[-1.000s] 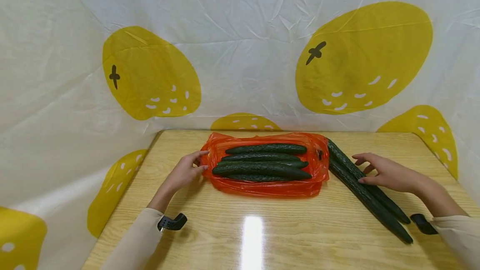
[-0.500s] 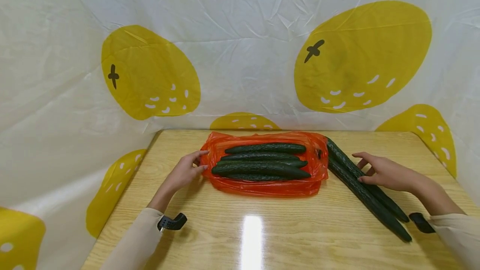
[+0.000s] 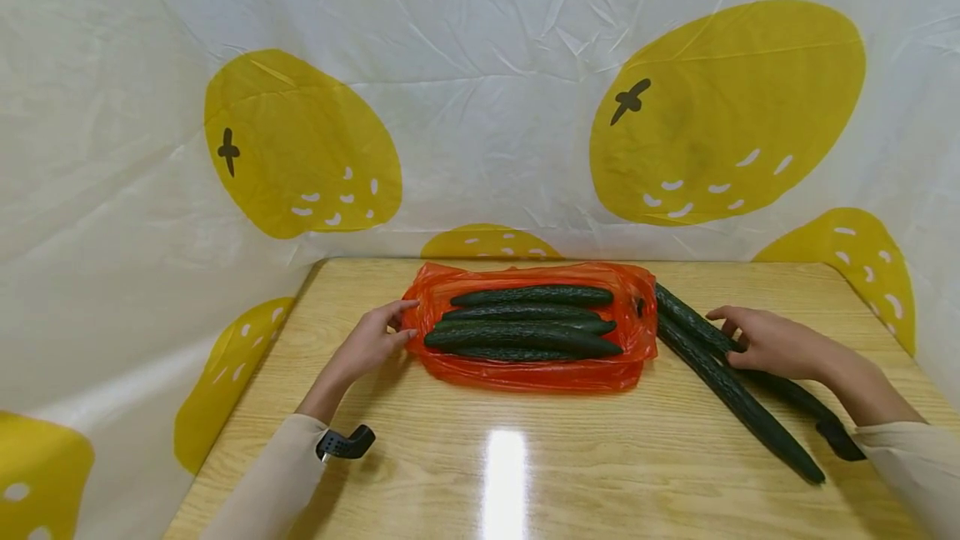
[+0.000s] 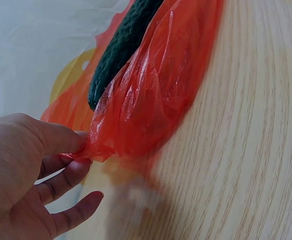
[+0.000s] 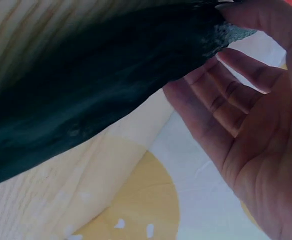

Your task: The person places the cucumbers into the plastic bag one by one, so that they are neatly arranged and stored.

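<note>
Several dark green cucumbers (image 3: 525, 338) lie side by side on a spread red plastic bag (image 3: 525, 375). At the bag's left end, my left hand (image 3: 367, 343) pinches its crumpled edge; the left wrist view shows the thin film (image 4: 151, 105) between thumb and forefinger. To the right of the bag are two longer cucumbers. My right hand (image 3: 783, 345) grips the farther one (image 3: 686, 312), thumb on one side and fingers on the other, as the right wrist view of that cucumber (image 5: 85, 95) shows. The nearer cucumber (image 3: 757, 423) lies slantwise on the table, its upper end by the bag.
The wooden table (image 3: 405, 457) ends at the back against a white sheet (image 3: 495, 157) with yellow fruit prints, which also hangs at both sides. Black straps with cameras (image 3: 347, 442) sit at the wrists.
My right hand has closed on the farther long cucumber, whose lower end has swung to the right, apart from the nearer one. My left hand stays at the bag's edge.
</note>
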Tool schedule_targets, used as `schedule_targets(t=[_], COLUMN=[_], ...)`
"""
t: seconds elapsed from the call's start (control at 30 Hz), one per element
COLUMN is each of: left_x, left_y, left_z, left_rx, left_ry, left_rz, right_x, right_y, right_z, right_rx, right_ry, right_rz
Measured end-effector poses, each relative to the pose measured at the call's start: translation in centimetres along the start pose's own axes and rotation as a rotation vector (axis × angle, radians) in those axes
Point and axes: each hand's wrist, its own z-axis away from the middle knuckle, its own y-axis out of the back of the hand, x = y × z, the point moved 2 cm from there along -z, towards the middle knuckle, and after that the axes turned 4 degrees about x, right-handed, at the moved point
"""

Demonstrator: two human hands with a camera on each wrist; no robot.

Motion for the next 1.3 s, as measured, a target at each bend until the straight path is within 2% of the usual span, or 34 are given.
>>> schedule_targets(t=[0.33, 0.8, 1.17, 1.3], left_x=[-0.2, -0.1, -0.1, 0.0], left_y=[-0.1, -0.1, 0.0, -0.1], left_z=[-0.1, -0.2, -0.1, -0.1], left_rx=[0.0, 0.002, 0.008, 0.01], left_ry=[-0.01, -0.01, -0.01, -0.015], left_rz=[0.001, -0.006, -0.009, -0.009], right_x=[-0.6, 0.3, -0.3, -0.8], right_y=[0.5, 1.4, 3.6, 4.5], right_z=[0.2, 0.7, 0.7, 0.4], right_rx=[-0.038, -0.105, -0.027, 0.011], right_ry=[-0.048, -0.06, -0.019, -0.001], right_rz=[0.138, 0.011, -0.041, -0.022])
